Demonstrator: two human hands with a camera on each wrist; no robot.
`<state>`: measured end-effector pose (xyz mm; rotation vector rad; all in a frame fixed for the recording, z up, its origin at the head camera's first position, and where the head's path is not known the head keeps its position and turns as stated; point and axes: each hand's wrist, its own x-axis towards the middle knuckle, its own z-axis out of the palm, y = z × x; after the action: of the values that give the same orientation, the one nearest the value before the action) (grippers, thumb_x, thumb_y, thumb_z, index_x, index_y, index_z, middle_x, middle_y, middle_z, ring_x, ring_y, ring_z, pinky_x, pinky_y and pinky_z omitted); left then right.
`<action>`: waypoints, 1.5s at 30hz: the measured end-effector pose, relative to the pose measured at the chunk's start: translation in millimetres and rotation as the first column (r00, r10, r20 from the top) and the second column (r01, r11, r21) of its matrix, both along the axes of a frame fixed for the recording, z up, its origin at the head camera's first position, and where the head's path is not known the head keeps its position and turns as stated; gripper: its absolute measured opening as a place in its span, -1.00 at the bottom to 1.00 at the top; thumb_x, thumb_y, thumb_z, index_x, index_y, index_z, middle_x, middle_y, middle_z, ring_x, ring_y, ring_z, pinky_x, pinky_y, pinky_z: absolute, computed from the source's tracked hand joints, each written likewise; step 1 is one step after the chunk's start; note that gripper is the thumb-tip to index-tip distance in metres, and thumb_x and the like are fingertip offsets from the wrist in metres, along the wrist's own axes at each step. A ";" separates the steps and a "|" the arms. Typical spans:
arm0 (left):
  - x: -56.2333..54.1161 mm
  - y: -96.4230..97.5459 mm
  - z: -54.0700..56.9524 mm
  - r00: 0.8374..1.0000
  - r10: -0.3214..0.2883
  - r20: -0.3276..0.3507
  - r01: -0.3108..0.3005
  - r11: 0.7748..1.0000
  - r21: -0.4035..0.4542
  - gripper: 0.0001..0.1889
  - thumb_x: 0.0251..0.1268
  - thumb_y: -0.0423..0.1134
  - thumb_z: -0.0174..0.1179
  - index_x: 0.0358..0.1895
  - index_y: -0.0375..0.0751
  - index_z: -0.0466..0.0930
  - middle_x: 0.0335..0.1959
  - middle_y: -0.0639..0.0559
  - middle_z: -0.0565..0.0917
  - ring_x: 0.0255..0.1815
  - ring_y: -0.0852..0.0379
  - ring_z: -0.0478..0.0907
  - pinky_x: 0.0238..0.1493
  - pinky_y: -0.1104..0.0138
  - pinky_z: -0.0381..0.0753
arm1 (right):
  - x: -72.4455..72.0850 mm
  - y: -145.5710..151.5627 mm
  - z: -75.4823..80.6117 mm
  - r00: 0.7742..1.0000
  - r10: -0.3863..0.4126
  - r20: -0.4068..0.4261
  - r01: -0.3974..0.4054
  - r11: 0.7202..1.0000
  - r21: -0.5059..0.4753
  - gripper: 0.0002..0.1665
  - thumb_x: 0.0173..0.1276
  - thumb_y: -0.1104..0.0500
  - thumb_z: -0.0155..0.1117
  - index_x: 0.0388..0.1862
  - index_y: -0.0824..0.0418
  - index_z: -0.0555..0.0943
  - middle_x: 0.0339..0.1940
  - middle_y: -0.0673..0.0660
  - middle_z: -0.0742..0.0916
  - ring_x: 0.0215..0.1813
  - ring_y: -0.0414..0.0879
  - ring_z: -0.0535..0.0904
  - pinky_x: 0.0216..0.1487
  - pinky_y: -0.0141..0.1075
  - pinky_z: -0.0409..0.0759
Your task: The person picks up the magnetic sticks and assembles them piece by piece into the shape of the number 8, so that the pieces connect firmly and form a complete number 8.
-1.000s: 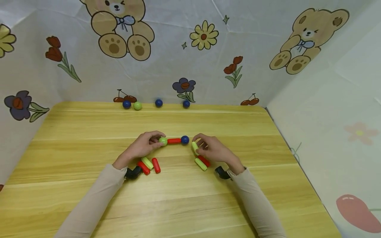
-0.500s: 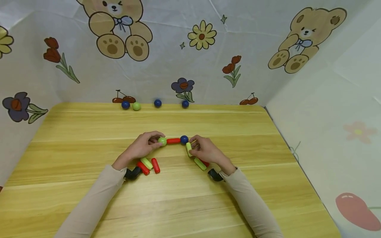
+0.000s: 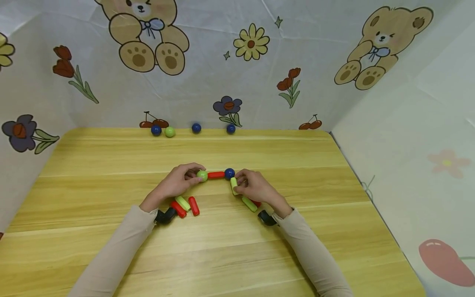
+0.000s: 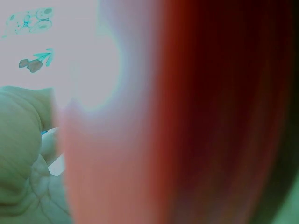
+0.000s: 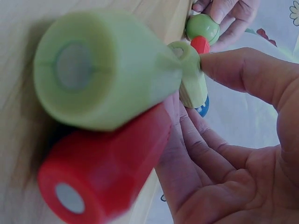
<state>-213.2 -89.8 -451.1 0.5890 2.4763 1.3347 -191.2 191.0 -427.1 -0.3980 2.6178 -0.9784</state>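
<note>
My left hand (image 3: 179, 180) pinches a light green ball (image 3: 202, 175) between thumb and fingers. From that ball a red magnetic stick (image 3: 216, 175) runs right to a dark blue ball (image 3: 229, 173), the three in a row. My right hand (image 3: 256, 186) holds a light green magnetic stick (image 3: 233, 186) by thumb and fingertips, its far end right at the blue ball's near side. In the right wrist view the held stick (image 5: 193, 84) shows a round metal end. A blurred red shape (image 4: 219, 112) fills most of the left wrist view.
Two red sticks and a green stick (image 3: 183, 203) lie below my left wrist. Below my right hand lie another green stick (image 3: 249, 204) and a partly hidden red stick (image 5: 112, 163). Blue balls (image 3: 196, 128) and a green ball (image 3: 170, 132) line the table's back edge.
My right hand has moved left, away from the near sticks, bringing the green stick to the blue ball, then nearly stopped. The left hand stays on the green ball.
</note>
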 end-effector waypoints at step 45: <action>1.7 -2.2 0.4 1.000 -0.008 0.000 0.008 1.000 0.017 -0.66 0.49 -0.25 0.17 0.24 -0.20 0.55 0.04 -0.16 0.66 0.00 -0.03 0.61 0.10 0.08 0.58 | -54.5 10.8 22.3 0.990 0.081 -0.120 -0.068 0.991 0.111 -0.64 0.48 0.07 0.24 0.08 0.29 0.65 -0.09 0.19 0.78 -0.13 0.00 0.72 -0.04 -0.14 0.66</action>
<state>-211.4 -91.9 -450.7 0.6020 2.4619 1.3535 -245.7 201.8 -404.8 -0.5420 2.7294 -0.8094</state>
